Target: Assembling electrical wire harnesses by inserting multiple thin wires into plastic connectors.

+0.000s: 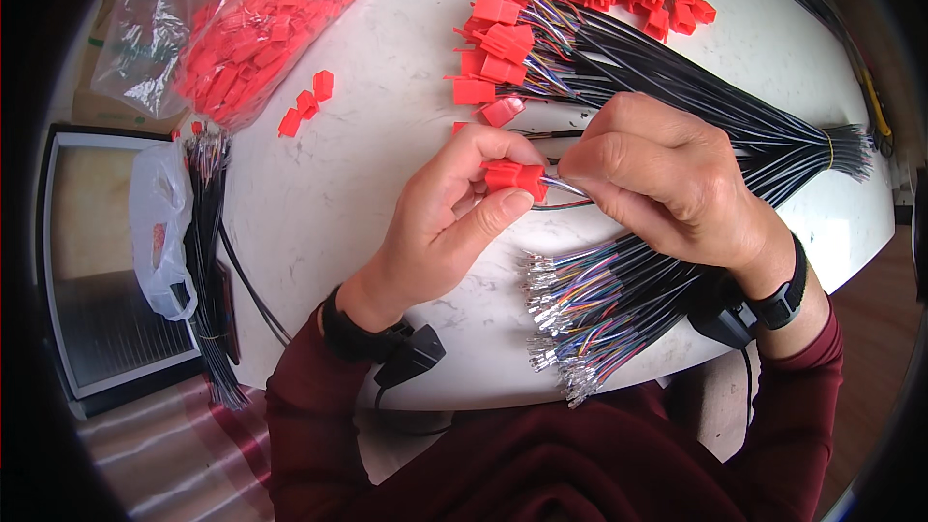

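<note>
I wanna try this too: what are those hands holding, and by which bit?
The left hand pinches a red plastic housing by its sides; the right hand pinches thin wires just outside it.

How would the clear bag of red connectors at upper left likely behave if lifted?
The clear bag would probably sag and change shape, since its thin film is wrinkled. Its load may shift, as the red connectors inside look loosely heaped.

To my left, white plastic bag (159,232) before grey-framed panel (95,251), striped surface (164,449) below; marbled white tabletop (309,203) before me.
</note>
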`<control>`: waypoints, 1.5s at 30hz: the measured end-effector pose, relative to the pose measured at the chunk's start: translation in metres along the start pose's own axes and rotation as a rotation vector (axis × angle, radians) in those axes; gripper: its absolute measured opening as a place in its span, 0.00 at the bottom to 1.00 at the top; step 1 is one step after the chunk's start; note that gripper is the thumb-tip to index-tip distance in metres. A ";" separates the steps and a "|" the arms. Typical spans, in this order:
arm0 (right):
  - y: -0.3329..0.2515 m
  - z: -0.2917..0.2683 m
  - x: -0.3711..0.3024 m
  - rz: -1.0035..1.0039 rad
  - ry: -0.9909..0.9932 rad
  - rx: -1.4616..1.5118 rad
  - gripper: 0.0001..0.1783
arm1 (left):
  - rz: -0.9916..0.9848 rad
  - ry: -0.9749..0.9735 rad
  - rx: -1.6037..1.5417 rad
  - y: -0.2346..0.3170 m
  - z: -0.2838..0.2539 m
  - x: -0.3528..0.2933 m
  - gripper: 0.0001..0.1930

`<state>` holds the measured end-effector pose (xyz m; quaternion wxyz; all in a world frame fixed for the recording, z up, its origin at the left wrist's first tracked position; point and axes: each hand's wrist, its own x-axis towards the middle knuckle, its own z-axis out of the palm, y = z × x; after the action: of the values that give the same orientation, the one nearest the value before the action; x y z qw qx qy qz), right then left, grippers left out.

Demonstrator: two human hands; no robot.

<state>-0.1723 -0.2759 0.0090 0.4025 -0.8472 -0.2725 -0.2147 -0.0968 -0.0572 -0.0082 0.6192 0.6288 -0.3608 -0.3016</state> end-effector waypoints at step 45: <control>0.003 0.011 -0.002 0.023 0.057 0.059 0.10 | 0.201 0.056 0.314 0.005 -0.006 0.005 0.10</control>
<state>-0.1704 -0.2694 0.0001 0.4372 -0.8315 -0.2574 -0.2262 -0.0895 -0.0582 -0.0022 0.5504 0.6867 -0.4469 -0.1608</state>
